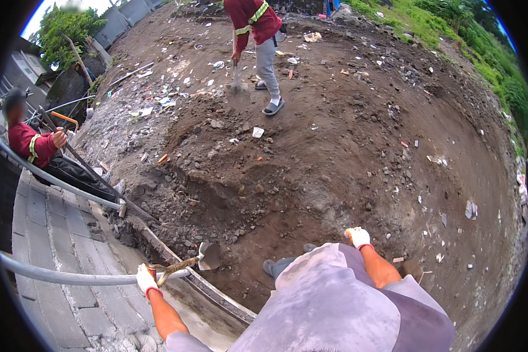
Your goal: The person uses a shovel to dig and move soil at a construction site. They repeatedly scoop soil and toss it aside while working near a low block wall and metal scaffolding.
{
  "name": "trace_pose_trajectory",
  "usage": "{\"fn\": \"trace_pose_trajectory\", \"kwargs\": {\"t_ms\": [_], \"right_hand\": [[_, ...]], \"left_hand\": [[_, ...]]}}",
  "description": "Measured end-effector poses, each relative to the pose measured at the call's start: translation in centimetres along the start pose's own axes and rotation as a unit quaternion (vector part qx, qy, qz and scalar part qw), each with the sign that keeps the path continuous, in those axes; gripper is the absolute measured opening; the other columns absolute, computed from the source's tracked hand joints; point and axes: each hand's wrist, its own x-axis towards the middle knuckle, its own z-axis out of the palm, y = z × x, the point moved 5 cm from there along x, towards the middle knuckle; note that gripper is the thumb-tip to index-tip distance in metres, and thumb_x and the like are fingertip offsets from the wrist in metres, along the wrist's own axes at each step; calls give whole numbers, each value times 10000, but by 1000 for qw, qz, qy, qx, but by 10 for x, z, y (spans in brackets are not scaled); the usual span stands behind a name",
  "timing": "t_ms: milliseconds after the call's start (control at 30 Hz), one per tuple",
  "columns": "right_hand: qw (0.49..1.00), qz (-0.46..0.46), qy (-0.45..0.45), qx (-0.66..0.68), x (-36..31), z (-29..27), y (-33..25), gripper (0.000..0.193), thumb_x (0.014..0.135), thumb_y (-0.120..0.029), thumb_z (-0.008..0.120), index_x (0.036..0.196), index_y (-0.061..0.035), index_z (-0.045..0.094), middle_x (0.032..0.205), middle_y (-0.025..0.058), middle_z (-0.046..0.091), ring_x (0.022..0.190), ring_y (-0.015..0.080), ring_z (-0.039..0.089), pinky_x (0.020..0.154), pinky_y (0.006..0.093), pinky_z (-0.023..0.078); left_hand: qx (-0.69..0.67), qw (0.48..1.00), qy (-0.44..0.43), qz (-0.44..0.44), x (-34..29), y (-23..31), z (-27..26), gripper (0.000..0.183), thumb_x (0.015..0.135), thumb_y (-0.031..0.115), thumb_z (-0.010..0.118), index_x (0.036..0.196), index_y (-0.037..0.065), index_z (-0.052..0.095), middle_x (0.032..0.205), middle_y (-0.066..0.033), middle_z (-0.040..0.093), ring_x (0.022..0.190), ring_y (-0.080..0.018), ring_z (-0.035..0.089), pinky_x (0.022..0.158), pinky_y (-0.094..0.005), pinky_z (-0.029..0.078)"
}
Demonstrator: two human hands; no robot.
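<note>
My left hand (147,281), in a white glove, is closed around the grip end of a shovel (209,256). Its brownish handle crosses near the end of a grey pipe (94,278), and the metal blade hangs over the dirt beyond the wall edge. My right hand (358,236), gloved in white with orange at the fingers, is held out over the soil to the right. Those fingers are curled; anything inside them is too small to make out. Below me, my shoes stand in a dug hollow (258,252) of brown earth.
A grey block wall (58,234) with pipes along it runs at left. A person in a red sleeve (29,144) sits there holding a long bar (100,176). Farther off, another person (264,58) works a shovel (236,85). Rubble and litter cover the slope.
</note>
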Motion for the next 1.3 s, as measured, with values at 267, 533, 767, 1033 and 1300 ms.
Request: {"fn": "trace_pose_trajectory", "kwargs": {"t_ms": [267,533,767,1033,1300], "right_hand": [[792,-310,-67,-521,1,19,9,236,815,-334,507,916,-158,629,820,112,653,774,294,633,653,434,499],[900,-184,-108,-380,-3,14,6,283,817,-372,471,794,-157,654,677,68,651,636,229,624,585,377,468],[860,-239,-94,-440,-14,12,-14,169,797,-285,533,855,-174,646,769,99,658,714,265,638,626,393,490],[824,-236,-102,-506,-16,11,-21,141,792,-217,565,901,-148,623,877,121,650,792,297,634,664,408,496],[823,-269,-85,-493,-12,5,-17,183,707,-219,627,889,-194,633,856,134,658,782,314,638,666,443,499]], "left_hand": [[-128,985,-46,-107,22,-42,22,483,907,373,427,776,-66,582,726,-202,605,684,-286,547,620,-380,412],[-299,937,-59,-170,18,-46,34,436,891,372,495,751,-31,587,665,-58,532,584,-152,441,540,-338,383],[-434,864,-64,-247,15,-47,42,353,887,332,512,687,41,531,612,-8,459,559,-109,414,499,-297,353],[-440,857,-74,-257,20,-54,49,393,837,432,548,685,69,557,607,2,447,529,-130,385,488,-323,307],[-454,851,-68,-253,15,-55,50,371,856,370,532,655,58,548,595,2,448,530,-119,385,481,-302,320]]}}
